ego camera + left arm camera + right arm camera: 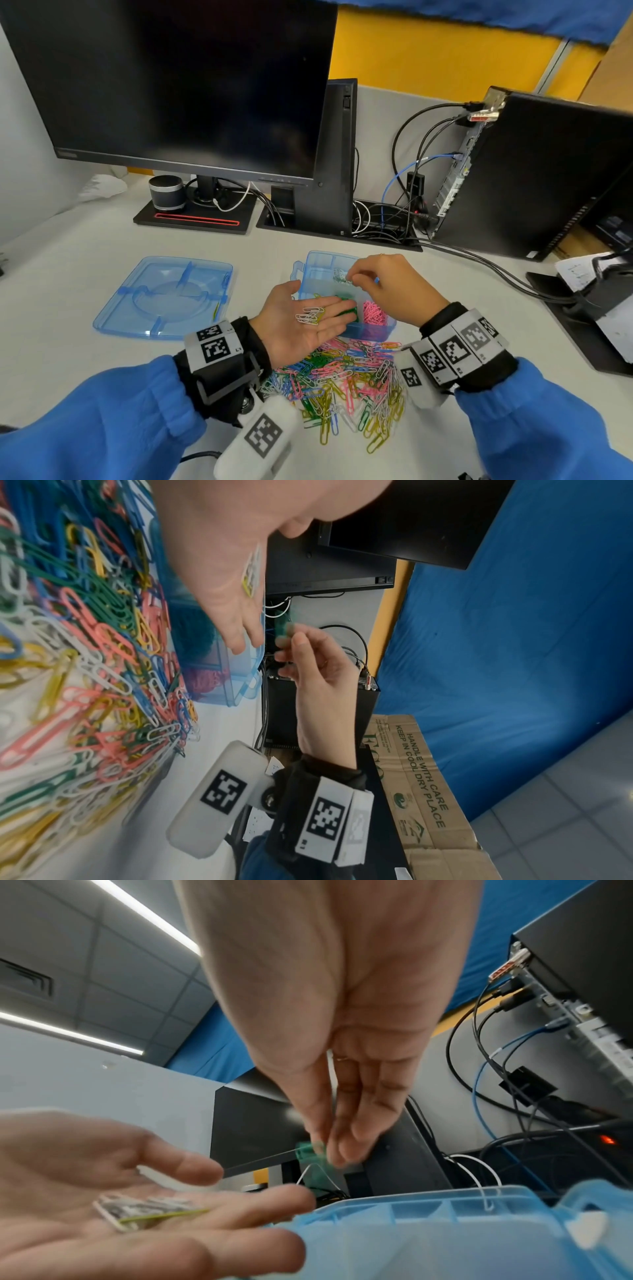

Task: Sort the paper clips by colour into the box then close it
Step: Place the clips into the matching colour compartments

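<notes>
Paper clips (310, 315), white with one yellow, lay on the flat, open left hand (301, 322); right hand (387, 287) fingers (354, 277) pinched a clip above the box (373, 331)

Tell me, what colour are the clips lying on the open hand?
Mostly white, one yellow, on the left hand; head view shows it best.

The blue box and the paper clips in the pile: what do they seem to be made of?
The blue box looks like translucent, glossy plastic: the pink and green clips inside show through its wall. Its separate lid looks like the same plastic, with moulded ridges. The paper clips in the pile look like bent wire with a smooth coloured coating, probably metal beneath, though none shows.
</notes>
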`<state>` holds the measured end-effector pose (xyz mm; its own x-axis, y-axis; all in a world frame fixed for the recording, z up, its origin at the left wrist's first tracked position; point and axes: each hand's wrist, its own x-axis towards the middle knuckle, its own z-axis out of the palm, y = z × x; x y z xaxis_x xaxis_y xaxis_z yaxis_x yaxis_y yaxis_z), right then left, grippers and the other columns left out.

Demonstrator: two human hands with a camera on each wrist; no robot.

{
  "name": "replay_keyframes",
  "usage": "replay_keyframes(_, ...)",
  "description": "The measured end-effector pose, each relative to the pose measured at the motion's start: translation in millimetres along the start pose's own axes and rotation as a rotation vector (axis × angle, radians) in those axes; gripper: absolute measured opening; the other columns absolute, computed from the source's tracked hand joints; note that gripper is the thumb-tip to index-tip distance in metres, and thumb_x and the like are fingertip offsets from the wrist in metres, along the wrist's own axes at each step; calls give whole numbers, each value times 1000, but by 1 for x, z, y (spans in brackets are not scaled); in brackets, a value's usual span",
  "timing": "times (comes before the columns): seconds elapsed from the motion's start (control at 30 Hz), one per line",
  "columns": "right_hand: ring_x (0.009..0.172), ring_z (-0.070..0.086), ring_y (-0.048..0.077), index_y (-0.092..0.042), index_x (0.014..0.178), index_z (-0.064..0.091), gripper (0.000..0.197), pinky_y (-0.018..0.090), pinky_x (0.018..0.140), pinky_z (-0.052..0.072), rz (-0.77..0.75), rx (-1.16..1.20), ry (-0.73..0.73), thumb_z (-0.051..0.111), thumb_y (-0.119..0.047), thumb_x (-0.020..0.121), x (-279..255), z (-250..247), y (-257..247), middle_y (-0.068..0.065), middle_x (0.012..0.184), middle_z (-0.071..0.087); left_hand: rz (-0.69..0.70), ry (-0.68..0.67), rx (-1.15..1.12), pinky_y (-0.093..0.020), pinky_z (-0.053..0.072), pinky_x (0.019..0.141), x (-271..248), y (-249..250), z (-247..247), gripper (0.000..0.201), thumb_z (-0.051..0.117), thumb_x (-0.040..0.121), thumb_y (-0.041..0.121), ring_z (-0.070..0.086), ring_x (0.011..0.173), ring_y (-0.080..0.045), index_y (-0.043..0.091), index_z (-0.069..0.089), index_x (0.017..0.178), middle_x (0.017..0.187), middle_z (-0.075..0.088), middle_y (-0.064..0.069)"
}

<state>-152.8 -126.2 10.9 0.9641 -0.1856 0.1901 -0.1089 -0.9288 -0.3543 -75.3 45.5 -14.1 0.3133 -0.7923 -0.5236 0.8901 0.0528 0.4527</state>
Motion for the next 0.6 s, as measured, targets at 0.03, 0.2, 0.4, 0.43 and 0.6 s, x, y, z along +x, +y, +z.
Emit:
replay_keyframes(0.03,81,60,11,-11,98,73,18,17,74,41,-7,-13,1,56,-14,94,0,0,0,-1,93,70,-1,-3,-1,-44,38,108,0,0,0,66,31,100,46,54,121,-41,-11,52,123,123,60,-30)
replay_keyframes(0.2,79,58,5,-23,89,76,8,12,65,43,-183,133,-62,71,-19,84,-2,-5,-15,-6,91,65,-16,-87,-31,-43,40,106,-5,0,4,72,32,96,53,55,117,-38,-12,58,115,121,61,-28)
replay_keyframes(0.4,77,57,10,-19,84,76,7,18,66,45,-271,211,-149,76,-14,79,-4,3,-22,-4,88,62,-15,-132,-125,-48,49,92,-9,3,7,76,32,97,55,59,108,-34,-14,54,120,110,64,-27)
replay_keyframes(0.43,77,56,10,-18,83,76,5,15,65,43,-272,203,-145,75,-14,80,-4,4,-22,-4,88,61,-13,-127,-118,-46,49,94,-10,3,8,75,32,98,54,60,105,-35,-14,54,120,110,64,-28)
replay_keyframes(0.6,82,55,9,-17,86,71,3,26,74,49,-271,150,-219,69,-15,85,-5,7,-23,-3,92,55,-39,-116,-118,-44,43,98,-12,-1,9,70,33,99,50,60,102,-36,-14,59,109,108,64,-28)
